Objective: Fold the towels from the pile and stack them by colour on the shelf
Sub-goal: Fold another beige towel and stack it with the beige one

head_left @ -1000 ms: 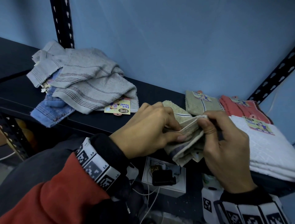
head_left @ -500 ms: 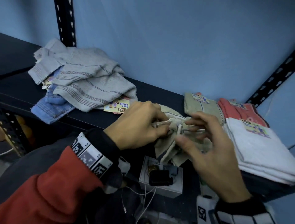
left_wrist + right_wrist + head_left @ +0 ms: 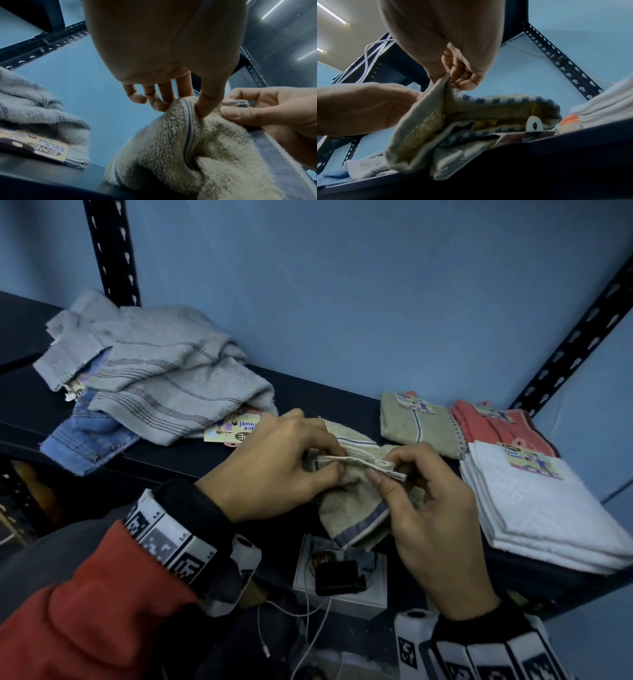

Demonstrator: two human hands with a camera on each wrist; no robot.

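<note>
**Both hands pinch the beige towel's hem at the shelf edge**

At centre frame in the head view, the left hand [image 3: 274,470] and right hand [image 3: 435,508] each pinch the hem of one beige towel [image 3: 352,508], which hangs over the front edge of the shelf [image 3: 308,392]. Only the right wrist view shows the card tag tucked beneath it. Upper left lies a pile [image 3: 154,385]: two grey towels, one blue. At right are three stacks: beige [image 3: 418,422], red [image 3: 496,426], white [image 3: 541,508].
</note>
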